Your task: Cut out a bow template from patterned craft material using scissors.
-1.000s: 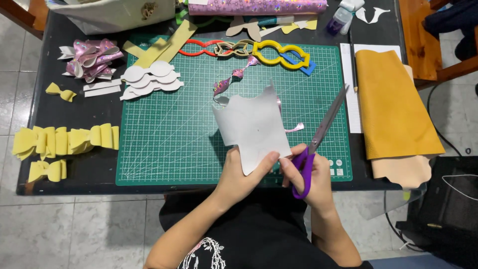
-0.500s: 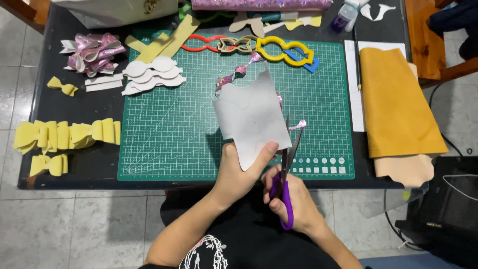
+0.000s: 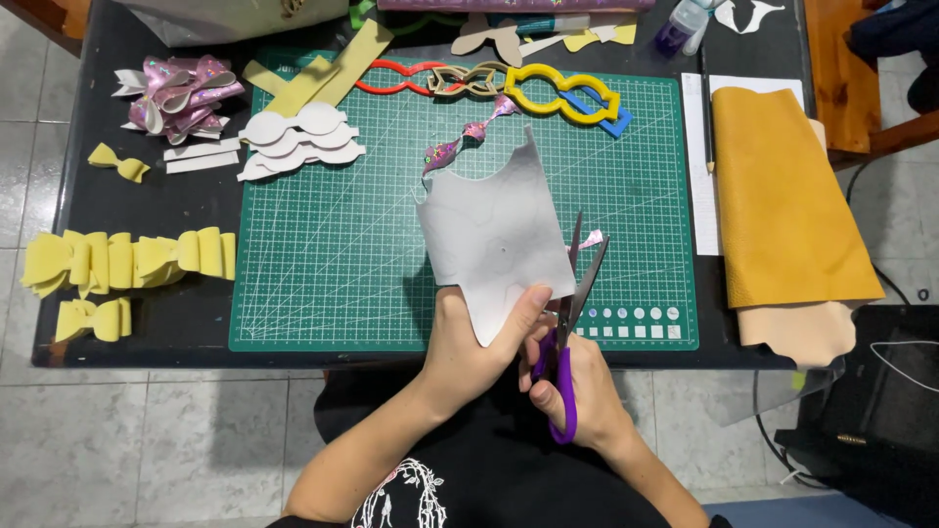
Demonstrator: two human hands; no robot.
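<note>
Grey sheet material (image 3: pixel 494 235), with a curved notch cut from its top edge, is pinched at its lower corner between the thumb and fingers of the left hand (image 3: pixel 474 342); the sheet stands tilted above the near part of the green cutting mat (image 3: pixel 323 254); the right hand (image 3: pixel 577 376) is closed through the purple handles of the scissors (image 3: pixel 572 313), whose blades are parted and point away from the body along the sheet's right edge; both forearms extend from the near edge of the black counter (image 3: pixel 196 313); a folded mustard-yellow sheet (image 3: pixel 782 196) lies right of the mat; yellow bows (image 3: pixel 117 264) lie left of it, well apart; the mat's left half is uncovered.
</note>
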